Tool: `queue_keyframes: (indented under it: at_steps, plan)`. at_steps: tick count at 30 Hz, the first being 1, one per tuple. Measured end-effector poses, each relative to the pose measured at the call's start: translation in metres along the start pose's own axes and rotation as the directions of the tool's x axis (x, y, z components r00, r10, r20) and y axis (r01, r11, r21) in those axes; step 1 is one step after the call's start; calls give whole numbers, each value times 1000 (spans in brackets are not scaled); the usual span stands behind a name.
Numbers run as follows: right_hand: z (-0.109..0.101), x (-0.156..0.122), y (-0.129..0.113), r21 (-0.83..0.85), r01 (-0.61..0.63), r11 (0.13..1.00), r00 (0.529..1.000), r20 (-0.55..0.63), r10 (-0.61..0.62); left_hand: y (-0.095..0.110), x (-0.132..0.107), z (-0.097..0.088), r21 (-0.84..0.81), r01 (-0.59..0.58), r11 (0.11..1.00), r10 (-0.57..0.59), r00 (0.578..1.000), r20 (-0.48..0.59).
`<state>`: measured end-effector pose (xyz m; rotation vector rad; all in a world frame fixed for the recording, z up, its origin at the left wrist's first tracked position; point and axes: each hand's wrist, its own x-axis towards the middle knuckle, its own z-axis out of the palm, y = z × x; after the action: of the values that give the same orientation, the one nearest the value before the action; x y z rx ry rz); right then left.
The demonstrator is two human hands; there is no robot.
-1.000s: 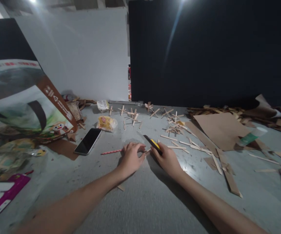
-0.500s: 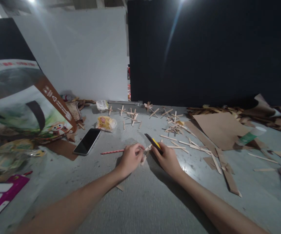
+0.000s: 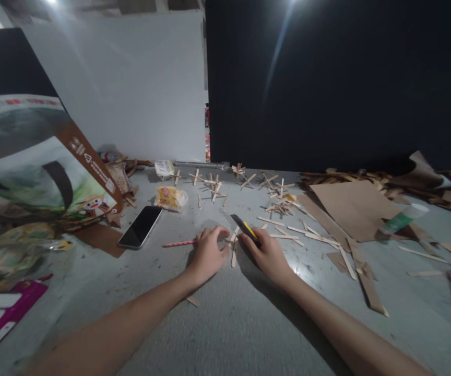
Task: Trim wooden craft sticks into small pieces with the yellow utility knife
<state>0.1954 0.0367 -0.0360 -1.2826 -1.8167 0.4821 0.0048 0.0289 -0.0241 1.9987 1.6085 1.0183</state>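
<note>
My right hand is wrapped round a black and yellow utility knife, its tip pointing away and to the left. Just left of it, a few crossed wooden craft sticks lie on the grey table. My left hand is beside these sticks, thumb and fingers curved apart with nothing visible between them. A red striped pencil sticks out to the left from behind that hand; its other end is hidden.
Loose craft sticks lie to the right, with crossed-stick pieces further back. A phone and a wrapped snack are left. Cardboard and a glue stick lie right. A printed box stands far left.
My left hand's fingers have opened and drawn slightly left from the crossed sticks, which now show more fully. My right hand still holds the knife in nearly the same place.
</note>
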Motion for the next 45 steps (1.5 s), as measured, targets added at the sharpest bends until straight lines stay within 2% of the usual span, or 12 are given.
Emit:
queue_keyframes:
  at_steps: [8, 16, 20, 28, 40, 45]
  plan:
    - [-1, 1, 0, 27, 23, 999, 998, 63, -25, -2, -4, 4, 42, -43, 998, 40, 997, 59]
    - [0, 3, 5, 62, 36, 997, 992, 118, -44, 1, -5, 3, 96, 0, 995, -10, 994, 112]
    - [1, 3, 7, 79, 38, 996, 990, 135, -48, 3, -4, 3, 71, -10, 997, 0, 990, 142]
    - [3, 1, 12, 83, 37, 996, 993, 112, -46, 5, -4, 1, 53, -28, 998, 21, 991, 132]
    - [6, 1, 8, 178, 2, 984, 996, 87, -18, 5, -5, 1, 55, -34, 998, 26, 990, 139]
    - [3, 2, 6, 146, -21, 989, 993, 118, 4, 3, -6, 2, 53, -31, 998, 23, 989, 147]
